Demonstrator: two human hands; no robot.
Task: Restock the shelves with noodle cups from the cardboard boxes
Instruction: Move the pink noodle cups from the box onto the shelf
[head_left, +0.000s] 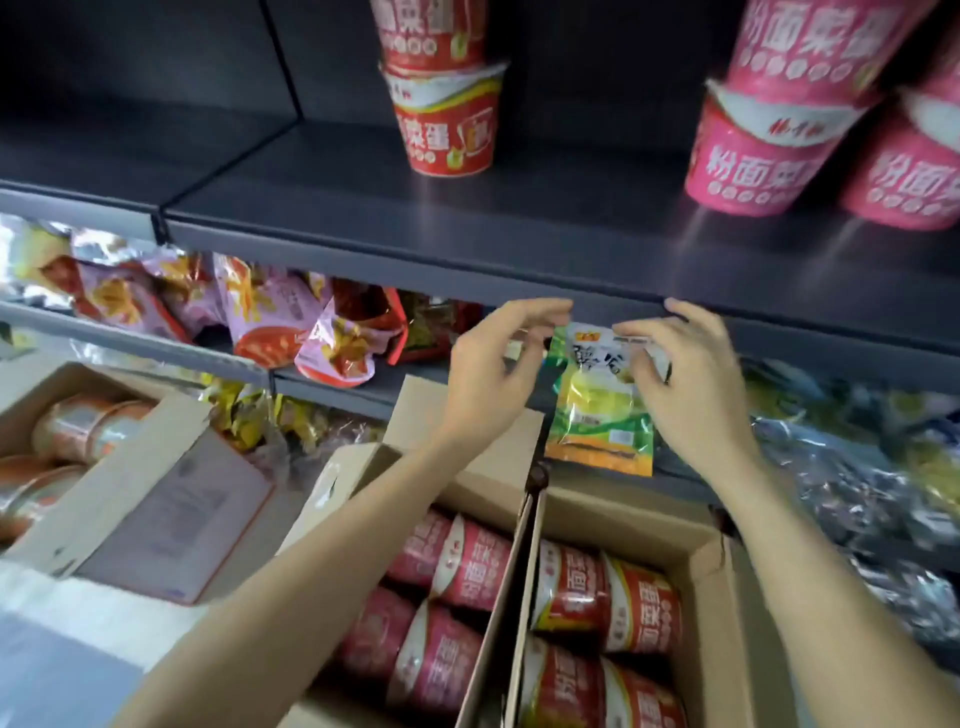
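**Item: green-and-yellow plastic pouch at the shelf lip, both hands on it; cup stock below**

Held item. A flat green-and-yellow plastic pouch (602, 400) hangs upright, long axis running twelve to six, just under the front edge of the dark grey metal upper shelf (467, 228). The right hand (691, 384) pinches its top right corner between thumb and fingertips. The left hand (488, 374) is at the top left corner with fingers curled towards the pouch; whether it actually grips cannot be told from here.

Task stock. Pink-and-red paper noodle cups (457, 603) lie on their sides in two open brown cardboard boxes (696, 540) at six o'clock from the hands, directly beneath both forearms. Their long axes run roughly ten to four, lids towards four. The left box's cups sit under the left forearm, the right box's under the right, so neither hand is clearly nearer overall.

Shelved stock. A stack of two red-and-white noodle cups (447, 124) stands at twelve o'clock on the upper shelf; pink noodle cup stacks (753, 156) stand at two o'clock. Bare shelf lies between them.

Judgement. Neither hand holds a cup; the pouch needs releasing first, then a reach straight down towards six.

Other. A third brown cardboard box with orange-lidded tubs (72, 431) sits at nine o'clock.
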